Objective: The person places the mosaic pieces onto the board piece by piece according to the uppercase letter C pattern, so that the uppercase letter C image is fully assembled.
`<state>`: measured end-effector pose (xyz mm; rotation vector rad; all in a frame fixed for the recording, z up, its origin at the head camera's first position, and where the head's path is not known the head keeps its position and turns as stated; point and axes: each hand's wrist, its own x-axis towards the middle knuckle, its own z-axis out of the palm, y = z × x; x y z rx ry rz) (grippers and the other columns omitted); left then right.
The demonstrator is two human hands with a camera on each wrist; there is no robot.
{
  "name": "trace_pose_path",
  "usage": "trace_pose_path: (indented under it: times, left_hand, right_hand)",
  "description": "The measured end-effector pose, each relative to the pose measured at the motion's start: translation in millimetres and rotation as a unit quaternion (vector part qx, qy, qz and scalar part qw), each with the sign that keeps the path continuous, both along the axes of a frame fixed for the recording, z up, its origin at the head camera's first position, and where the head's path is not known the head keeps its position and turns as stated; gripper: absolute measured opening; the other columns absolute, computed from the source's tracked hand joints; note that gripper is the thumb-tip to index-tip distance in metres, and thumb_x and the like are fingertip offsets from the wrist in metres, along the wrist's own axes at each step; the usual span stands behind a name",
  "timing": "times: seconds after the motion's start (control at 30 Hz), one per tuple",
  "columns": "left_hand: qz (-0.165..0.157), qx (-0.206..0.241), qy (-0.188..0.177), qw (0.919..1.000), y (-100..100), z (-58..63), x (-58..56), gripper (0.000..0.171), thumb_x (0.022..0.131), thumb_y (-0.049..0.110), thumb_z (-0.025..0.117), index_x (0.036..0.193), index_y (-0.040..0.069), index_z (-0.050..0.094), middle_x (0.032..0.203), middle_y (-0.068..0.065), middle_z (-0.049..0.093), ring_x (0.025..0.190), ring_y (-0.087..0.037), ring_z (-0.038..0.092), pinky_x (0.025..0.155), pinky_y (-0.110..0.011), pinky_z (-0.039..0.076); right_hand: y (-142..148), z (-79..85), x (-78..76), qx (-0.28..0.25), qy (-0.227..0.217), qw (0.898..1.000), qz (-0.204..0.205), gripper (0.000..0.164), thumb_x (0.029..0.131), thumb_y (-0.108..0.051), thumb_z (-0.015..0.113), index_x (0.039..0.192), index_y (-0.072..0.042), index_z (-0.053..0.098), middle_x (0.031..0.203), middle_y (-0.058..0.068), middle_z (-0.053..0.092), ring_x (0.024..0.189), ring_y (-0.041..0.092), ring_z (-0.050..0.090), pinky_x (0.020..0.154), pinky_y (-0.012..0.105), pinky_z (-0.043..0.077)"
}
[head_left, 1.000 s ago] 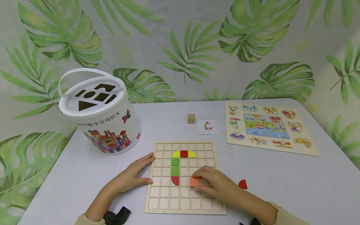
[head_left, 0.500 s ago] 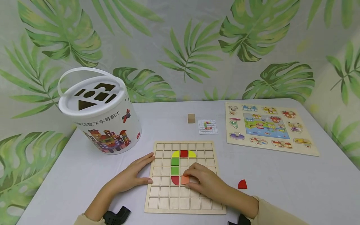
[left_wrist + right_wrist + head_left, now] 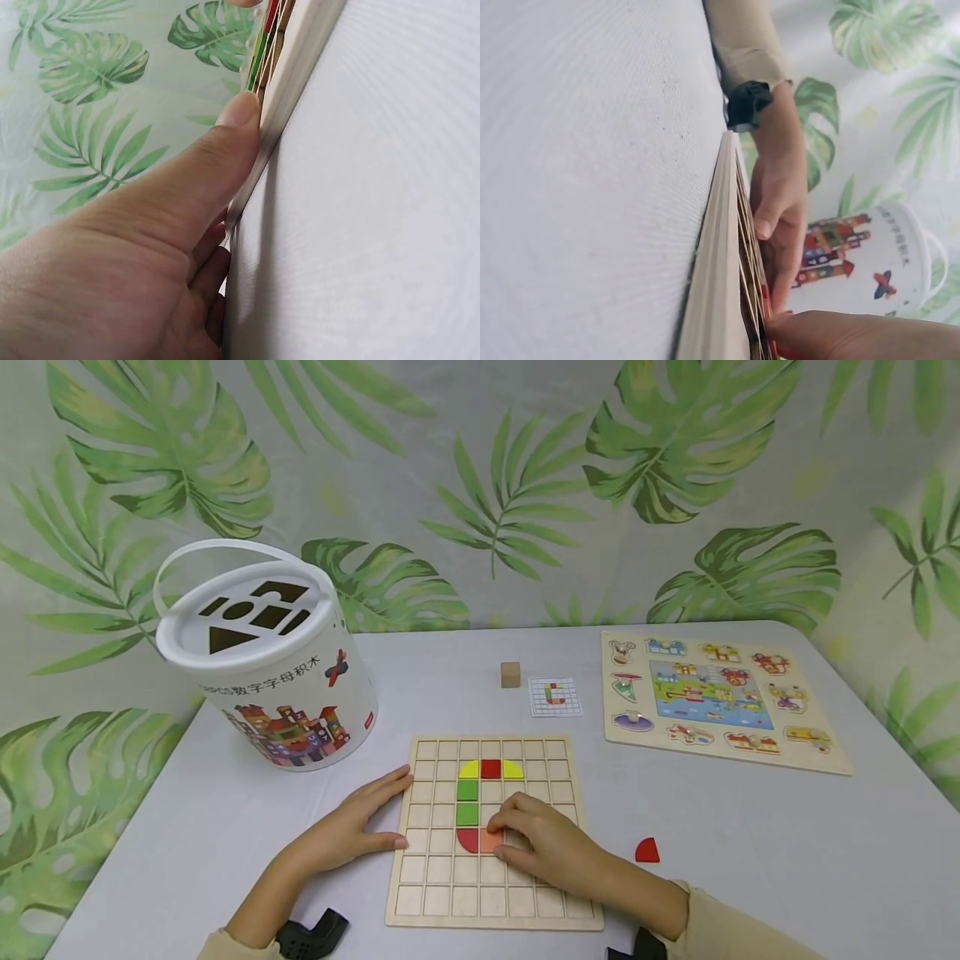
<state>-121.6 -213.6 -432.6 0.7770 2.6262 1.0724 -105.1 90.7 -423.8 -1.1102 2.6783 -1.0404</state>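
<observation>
In the head view a wooden grid board [image 3: 465,901] lies on the white table. My right hand [image 3: 543,843] pinches an orange square tile [image 3: 490,841] between thumb and fingers, in the cell just right of a dark red quarter-circle tile [image 3: 468,840]. Green square tiles [image 3: 467,802], yellow quarter-circle tiles [image 3: 513,769] and a red square tile [image 3: 491,768] fill other cells. My left hand [image 3: 341,831] rests against the board's left edge with fingers extended; the left wrist view has its thumb [image 3: 238,111] touching that edge. Fingers partly hide the orange tile.
A loose red quarter-circle tile [image 3: 647,850] lies right of the board. Behind the board are a wooden cube [image 3: 510,675] and a pattern card [image 3: 555,697]. A white block bucket [image 3: 300,693] stands at the left, a picture puzzle [image 3: 720,693] at the back right.
My right hand has moved left across the board with the orange tile, from two cells right of the dark red piece to the cell beside it, where it now lies flush. The left hand stays put.
</observation>
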Motion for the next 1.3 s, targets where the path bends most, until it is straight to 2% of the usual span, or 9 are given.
trace_pose_path:
  times: [0.13, 0.33, 0.4, 0.53, 0.67, 0.8, 1.0, 1.17, 1.3]
  left_hand:
    - [-0.003, 0.0, 0.005, 1.0, 0, -1.1, -0.3, 0.081, 0.075, 0.042, 0.068, 0.14, 0.009, 0.032, 0.147, -0.003, 0.021, 0.132, -0.027, 0.019, 0.102, -0.05, 0.018]
    - [-0.007, -0.001, 0.009, 0.9999, 0, -0.5, -0.2, 0.081, 0.076, 0.043, 0.066, 0.14, 0.008, 0.031, 0.147, -0.005, 0.021, 0.132, -0.029, 0.019, 0.101, -0.053, 0.018]
    - [-0.007, -0.002, 0.007, 0.9999, 0, -0.3, -0.4, 0.081, 0.076, 0.044, 0.066, 0.14, 0.009, 0.031, 0.147, -0.005, 0.021, 0.132, -0.029, 0.018, 0.102, -0.052, 0.018]
    - [-0.006, -0.004, 0.008, 0.9999, 0, -0.1, -0.7, 0.081, 0.076, 0.043, 0.066, 0.14, 0.009, 0.032, 0.147, -0.004, 0.021, 0.132, -0.029, 0.019, 0.102, -0.052, 0.019]
    - [-0.006, -0.003, 0.007, 1.0, 0, 0.2, -0.3, 0.08, 0.076, 0.042, 0.067, 0.14, 0.009, 0.032, 0.147, -0.004, 0.021, 0.132, -0.028, 0.019, 0.102, -0.052, 0.019]
    - [-0.002, 0.001, 0.001, 1.0, 0, 0.9, -0.1, 0.081, 0.075, 0.042, 0.068, 0.14, 0.009, 0.033, 0.147, -0.003, 0.021, 0.132, -0.026, 0.018, 0.102, -0.051, 0.019]
    - [0.002, -0.003, -0.007, 1.0, 1, 2.2, 0.3, 0.08, 0.075, 0.042, 0.068, 0.14, 0.011, 0.032, 0.147, -0.001, 0.02, 0.132, -0.025, 0.017, 0.103, -0.05, 0.018]
    - [0.002, -0.002, -0.008, 1.0, 0, 2.9, 1.0, 0.081, 0.075, 0.042, 0.068, 0.14, 0.011, 0.032, 0.147, -0.001, 0.02, 0.132, -0.025, 0.017, 0.103, -0.05, 0.018]
    - [0.001, -0.002, -0.004, 1.0, 0, 3.0, 1.1, 0.08, 0.075, 0.042, 0.068, 0.14, 0.01, 0.033, 0.147, -0.003, 0.021, 0.132, -0.026, 0.018, 0.103, -0.05, 0.018]
  right_hand:
    - [2, 5.8, 0.2, 0.018, -0.021, 1.0, 0.002, 0.024, 0.083, -0.025, 0.065, 0.105, -0.015, 0.062, 0.103, -0.011, 0.05, 0.092, 0.005, 0.049, 0.082, 0.024, 0.043]
    - [21, 28.3, 5.0, 0.023, -0.066, 0.998, -0.012, 0.037, 0.084, -0.028, 0.064, 0.117, -0.015, 0.055, 0.118, -0.011, 0.046, 0.106, 0.007, 0.046, 0.091, 0.031, 0.041]
    - [33, 34.3, 7.6, 0.02, -0.054, 0.998, -0.021, 0.038, 0.083, -0.027, 0.065, 0.118, -0.016, 0.055, 0.12, -0.01, 0.046, 0.11, 0.008, 0.045, 0.092, 0.034, 0.04]
    - [64, 38.3, 13.1, 0.019, 0.008, 0.999, -0.046, 0.04, 0.08, -0.026, 0.068, 0.117, -0.016, 0.055, 0.121, -0.008, 0.048, 0.113, 0.011, 0.044, 0.09, 0.036, 0.042]
    - [92, 36.2, 20.2, 0.026, 0.052, 0.995, -0.08, 0.042, 0.077, -0.023, 0.072, 0.115, -0.018, 0.056, 0.117, -0.013, 0.049, 0.109, 0.008, 0.046, 0.086, 0.03, 0.044]
    - [114, 30.5, 25.8, 0.036, 0.06, 0.993, -0.092, 0.044, 0.075, -0.021, 0.073, 0.115, -0.019, 0.056, 0.114, -0.015, 0.05, 0.104, 0.006, 0.048, 0.087, 0.018, 0.039]
    - [141, 15.6, 25.7, 0.026, 0.047, 0.998, -0.045, 0.045, 0.074, -0.012, 0.073, 0.116, -0.016, 0.055, 0.11, -0.01, 0.053, 0.098, 0.006, 0.049, 0.087, 0.006, 0.029]
    - [149, 6.4, 20.9, 0.011, 0.064, 0.998, -0.015, 0.041, 0.069, 0.002, 0.071, 0.105, -0.016, 0.06, 0.102, -0.01, 0.055, 0.092, 0.006, 0.05, 0.084, 0.006, 0.031]
    - [144, 3.8, 17.0, 0.008, 0.055, 0.998, -0.032, 0.029, 0.074, -0.006, 0.072, 0.097, -0.02, 0.061, 0.094, -0.014, 0.054, 0.084, 0.004, 0.051, 0.077, 0.009, 0.038]
